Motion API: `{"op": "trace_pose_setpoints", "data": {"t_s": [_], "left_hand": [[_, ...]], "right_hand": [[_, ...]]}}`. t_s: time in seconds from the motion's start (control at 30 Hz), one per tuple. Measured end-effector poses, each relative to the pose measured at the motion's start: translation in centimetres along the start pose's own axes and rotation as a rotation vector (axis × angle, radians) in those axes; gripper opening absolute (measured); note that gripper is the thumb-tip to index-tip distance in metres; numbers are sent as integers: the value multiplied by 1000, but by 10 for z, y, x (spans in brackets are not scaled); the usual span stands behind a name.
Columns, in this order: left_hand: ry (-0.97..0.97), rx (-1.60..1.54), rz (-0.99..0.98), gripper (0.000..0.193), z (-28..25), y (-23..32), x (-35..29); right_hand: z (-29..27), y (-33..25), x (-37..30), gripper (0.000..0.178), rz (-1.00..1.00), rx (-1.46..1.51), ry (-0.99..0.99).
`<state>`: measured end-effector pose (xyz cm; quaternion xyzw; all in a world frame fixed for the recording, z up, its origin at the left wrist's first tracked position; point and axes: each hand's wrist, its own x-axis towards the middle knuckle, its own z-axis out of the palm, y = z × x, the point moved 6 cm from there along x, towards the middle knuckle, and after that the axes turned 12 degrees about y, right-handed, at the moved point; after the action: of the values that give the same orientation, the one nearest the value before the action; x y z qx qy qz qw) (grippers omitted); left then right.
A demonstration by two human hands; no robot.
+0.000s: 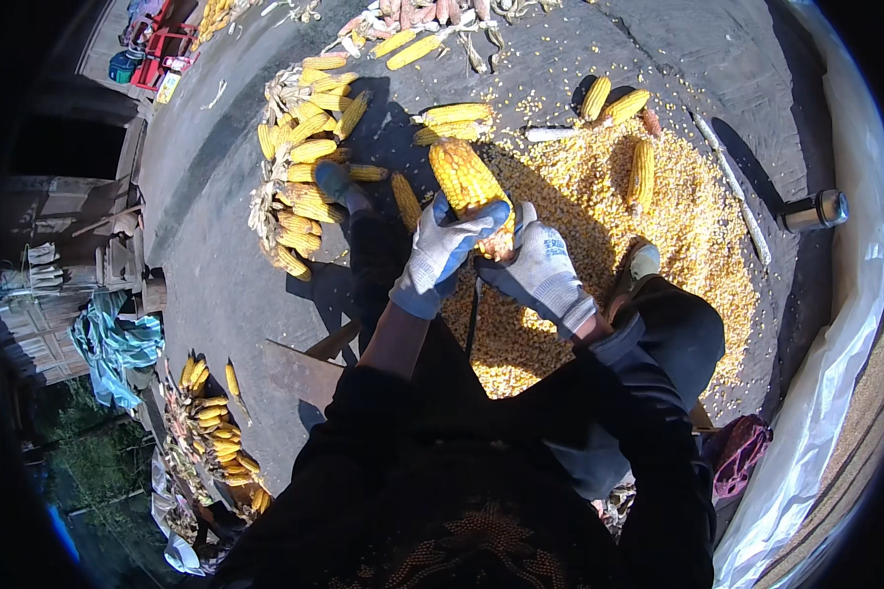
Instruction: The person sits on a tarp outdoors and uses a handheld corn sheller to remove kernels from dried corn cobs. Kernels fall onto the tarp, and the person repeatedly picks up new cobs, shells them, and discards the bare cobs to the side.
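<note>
Now clasping an ear of corn point(459, 177) in both gloved hands, up above the lap, right at the left side of the heap of kernels point(692, 231). Coming up steeply with the left forearm point(395, 339), bare above the cuff, wrist almost straight. Wrapping the left hand point(432, 252) round the ear from the left, laying what looks like the thumb across the near face; pressing firmly closed there, though can't tell how the fingers lie behind.

Over to the right hand point(545, 265): angling in from the lower right, back turned up, thumb raised alongside the ear, fingers bent in under its lower end. Pinching that end between thumb and fingers, by the look of it; can't see every fingertip.

Tilting the ear, too, upper end leaning away to the left, yellow for most of its length and reddish at the bottom.

Down below, planting the right shoe point(644, 259) among the kernels, with the left shoe point(332, 181) set beside a row of ears point(300, 204), well apart from the hands.
</note>
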<state>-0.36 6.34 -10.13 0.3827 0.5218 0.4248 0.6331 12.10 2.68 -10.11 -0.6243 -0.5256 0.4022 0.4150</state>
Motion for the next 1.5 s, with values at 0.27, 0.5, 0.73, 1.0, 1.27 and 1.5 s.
{"op": "trace_pose_setpoints", "data": {"t_s": [0.27, 0.5, 0.73, 1.0, 1.27, 1.5], "left_hand": [[-149, -536, -270, 58, 7, 10, -6], [-109, 200, -7, 46, 2, 18, 4], [-206, -301, -167, 49, -1, 10, 1], [-46, -13, 48, 50, 11, 10, 5], [299, -278, 56, 30, 9, 6, -2], [-117, 137, 110, 49, -1, 25, -6]], "right_hand": [[1, -10, -3, 67, -34, -74, -34], [1, 8, -1, 61, 25, 156, -47], [2, -2, 2, 59, -15, 101, -3], [5, 3, 1, 69, -43, 129, -42], [-1, -6, 3, 69, -100, -236, 10], [-2, 1, 1, 61, 2, 82, -24]]}}
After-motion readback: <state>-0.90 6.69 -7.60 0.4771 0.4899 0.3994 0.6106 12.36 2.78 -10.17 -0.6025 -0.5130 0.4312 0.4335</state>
